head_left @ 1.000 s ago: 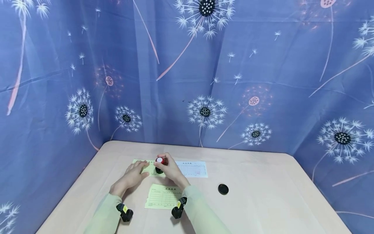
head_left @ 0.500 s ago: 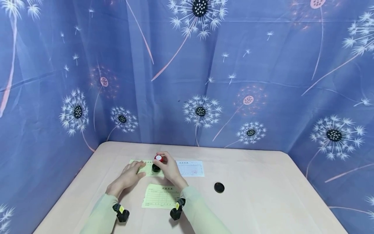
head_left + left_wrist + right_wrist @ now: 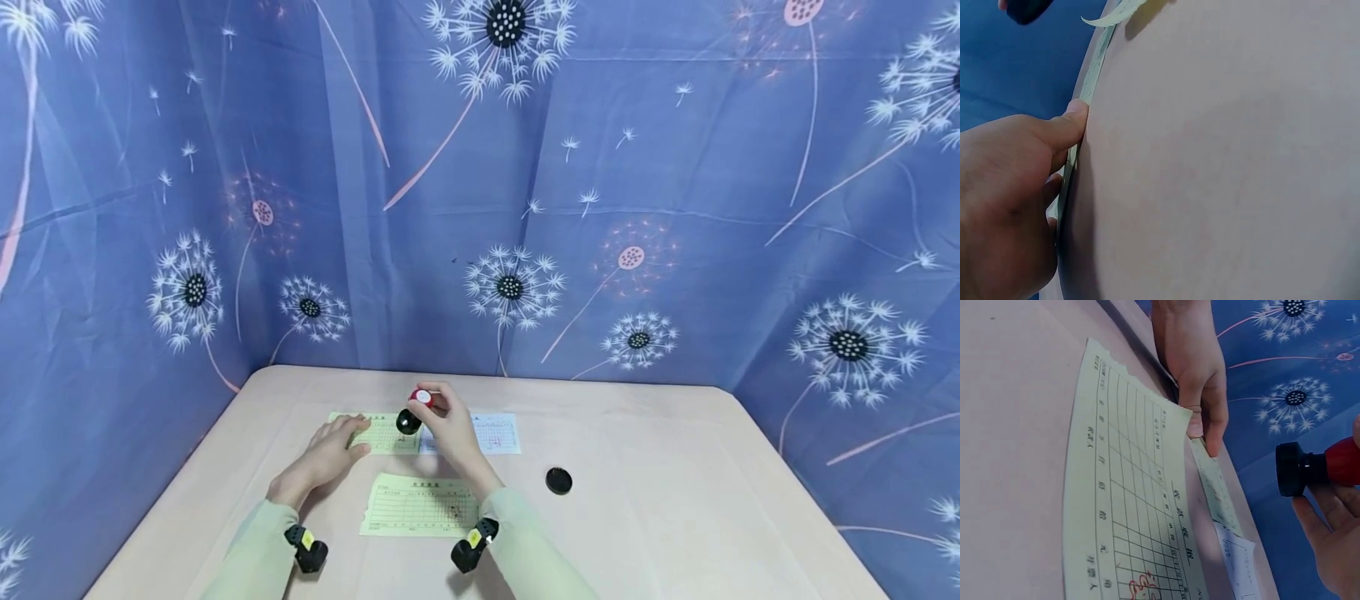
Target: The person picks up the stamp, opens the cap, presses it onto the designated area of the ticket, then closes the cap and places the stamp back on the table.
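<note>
My right hand (image 3: 456, 429) grips a round stamp (image 3: 408, 422) by its red handle, in the head view. The stamp's black base hangs tilted over the right end of the far green slip (image 3: 381, 435), where a red mark shows. On the left end of that slip rest the fingers of my left hand (image 3: 324, 460); the left wrist view has its thumb (image 3: 1074, 119) at the paper's edge. In the right wrist view, fingertips of the right hand lie close below the stamp's black base.
Nearer the front lies another green slip (image 3: 412, 506) with printed rows and a red mark. A white slip (image 3: 497, 433) lies right of the far green one, also marked red. Farther right sits a round black lid (image 3: 558, 481). A blue dandelion-print curtain (image 3: 450, 292) stands behind the table.
The stamp has come up off the far green slip, tilted and moved right with my right hand. A red mark now shows on that slip. The left hand stays at the slip's left end.
</note>
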Tool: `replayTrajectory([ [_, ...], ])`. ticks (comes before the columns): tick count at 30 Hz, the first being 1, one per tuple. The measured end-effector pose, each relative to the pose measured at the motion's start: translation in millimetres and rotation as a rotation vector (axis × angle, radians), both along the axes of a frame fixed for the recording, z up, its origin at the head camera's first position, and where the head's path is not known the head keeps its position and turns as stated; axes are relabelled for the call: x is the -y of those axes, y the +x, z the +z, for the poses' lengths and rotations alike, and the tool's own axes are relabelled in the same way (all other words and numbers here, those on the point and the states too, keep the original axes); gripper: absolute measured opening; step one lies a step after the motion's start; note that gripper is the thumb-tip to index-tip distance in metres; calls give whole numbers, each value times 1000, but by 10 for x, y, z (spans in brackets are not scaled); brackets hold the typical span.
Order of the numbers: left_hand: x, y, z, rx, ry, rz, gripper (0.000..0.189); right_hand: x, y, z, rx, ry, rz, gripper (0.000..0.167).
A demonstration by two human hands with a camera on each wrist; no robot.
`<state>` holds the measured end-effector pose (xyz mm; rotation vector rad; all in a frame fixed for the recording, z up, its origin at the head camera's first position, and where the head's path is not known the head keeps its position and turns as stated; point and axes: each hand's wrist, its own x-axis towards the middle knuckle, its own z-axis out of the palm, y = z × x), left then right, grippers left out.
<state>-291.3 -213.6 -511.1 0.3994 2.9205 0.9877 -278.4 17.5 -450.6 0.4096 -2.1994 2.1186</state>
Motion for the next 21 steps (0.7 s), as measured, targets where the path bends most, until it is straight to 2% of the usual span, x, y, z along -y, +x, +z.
replayTrajectory([
  [4, -7, -6, 4, 30, -6, 8, 48, -60, 103, 103, 7, -30, 8, 34],
  [10, -9, -5, 4, 43, -12, 5, 49, -127, 146, 91, 4, -43, -6, 32],
  [18, -9, -20, 14, 53, -16, 15, 50, -204, 180, 121, 13, -135, -15, 33],
  [21, -6, -14, 9, 64, -16, 20, 50, -217, 196, 128, 19, -136, -18, 33],
])
